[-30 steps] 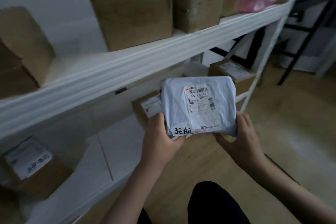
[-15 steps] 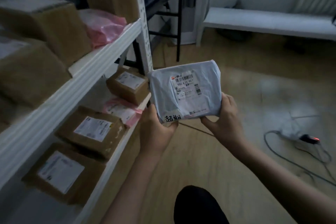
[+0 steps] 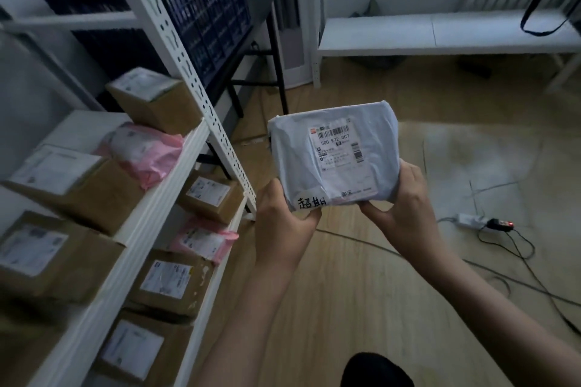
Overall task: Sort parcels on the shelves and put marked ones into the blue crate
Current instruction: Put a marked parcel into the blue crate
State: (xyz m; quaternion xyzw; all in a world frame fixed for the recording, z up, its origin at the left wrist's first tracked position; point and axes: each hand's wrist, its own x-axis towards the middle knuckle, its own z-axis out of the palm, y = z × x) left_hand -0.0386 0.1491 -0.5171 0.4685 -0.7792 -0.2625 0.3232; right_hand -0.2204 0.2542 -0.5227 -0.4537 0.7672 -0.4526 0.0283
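White shelves [image 3: 163, 185] of cardboard boxes [image 3: 78, 188] stand left, a blue crate [image 3: 204, 9] behind. Left hand [image 3: 283, 229] and right hand [image 3: 405, 214], fingers curled, grip a marked grey parcel [image 3: 333, 157] above the wooden floor [image 3: 361, 292].

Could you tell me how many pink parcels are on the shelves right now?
2. One pink parcel lies on the upper shelf between two cardboard boxes; the other pink parcel lies on the shelf below, near its front edge. More may be hidden behind the boxes.
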